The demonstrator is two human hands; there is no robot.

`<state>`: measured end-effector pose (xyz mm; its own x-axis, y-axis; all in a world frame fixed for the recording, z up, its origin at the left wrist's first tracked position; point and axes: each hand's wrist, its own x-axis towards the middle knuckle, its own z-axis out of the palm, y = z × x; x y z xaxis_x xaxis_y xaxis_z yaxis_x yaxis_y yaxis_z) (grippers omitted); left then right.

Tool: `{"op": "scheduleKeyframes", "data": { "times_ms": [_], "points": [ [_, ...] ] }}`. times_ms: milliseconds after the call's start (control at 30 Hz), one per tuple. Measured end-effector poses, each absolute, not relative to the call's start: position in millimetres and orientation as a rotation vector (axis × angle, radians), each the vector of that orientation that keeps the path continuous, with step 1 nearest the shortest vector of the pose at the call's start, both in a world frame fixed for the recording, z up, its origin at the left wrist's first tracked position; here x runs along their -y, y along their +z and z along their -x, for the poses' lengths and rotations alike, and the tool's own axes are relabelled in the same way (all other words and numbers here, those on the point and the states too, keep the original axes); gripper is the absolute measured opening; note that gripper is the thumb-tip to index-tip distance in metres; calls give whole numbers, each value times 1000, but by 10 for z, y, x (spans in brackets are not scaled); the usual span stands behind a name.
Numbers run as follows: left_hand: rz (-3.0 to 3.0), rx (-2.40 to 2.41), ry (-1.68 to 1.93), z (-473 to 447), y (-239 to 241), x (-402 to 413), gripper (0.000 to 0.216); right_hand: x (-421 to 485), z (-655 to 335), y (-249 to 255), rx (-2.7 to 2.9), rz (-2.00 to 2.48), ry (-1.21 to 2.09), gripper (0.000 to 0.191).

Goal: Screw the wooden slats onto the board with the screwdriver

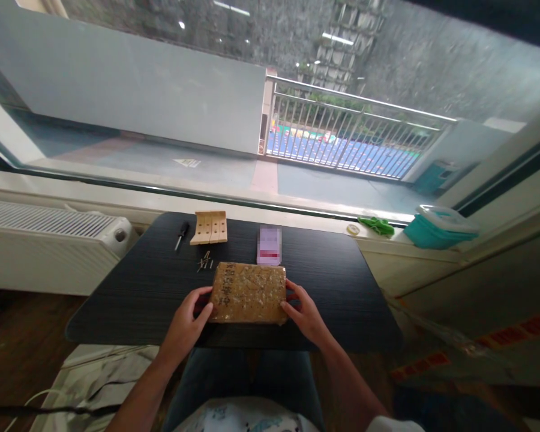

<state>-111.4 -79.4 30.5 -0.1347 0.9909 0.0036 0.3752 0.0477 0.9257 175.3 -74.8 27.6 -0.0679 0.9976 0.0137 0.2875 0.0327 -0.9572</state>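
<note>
A brown cardboard box [249,294], wrapped in clear tape with dark handwriting at its left end, is near the front edge of the dark table. My left hand [188,321] grips its left end, thumb on the near side and fingers behind. At the opposite end my right hand [306,312] holds it the same way. Just beyond the box lies a phone [269,245] with a lit, blurred screen. Farther left are several pale wooden pieces with holes [210,228], set side by side, and a small pile of screws [204,262]. A black-handled screwdriver [182,236] lies left of them.
The dark table [337,270] stands against a windowsill. A white radiator [54,240] is at its left. On the sill at right are a roll of tape [353,230], a green cloth [377,226] and a teal bin [438,229]. Cables hang at lower left.
</note>
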Motion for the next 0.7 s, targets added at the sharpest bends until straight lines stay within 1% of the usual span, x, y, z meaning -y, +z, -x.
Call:
{"op": "scheduleKeyframes", "data": {
  "times_ms": [500,700],
  "points": [
    [-1459,-1525,1009,835,315,758,43,781,-2030,292,1426,1460,1035,53],
    [-1452,-1511,975,804,231,724,48,765,-2076,265,1411,1470,1048,54]
  ]
}}
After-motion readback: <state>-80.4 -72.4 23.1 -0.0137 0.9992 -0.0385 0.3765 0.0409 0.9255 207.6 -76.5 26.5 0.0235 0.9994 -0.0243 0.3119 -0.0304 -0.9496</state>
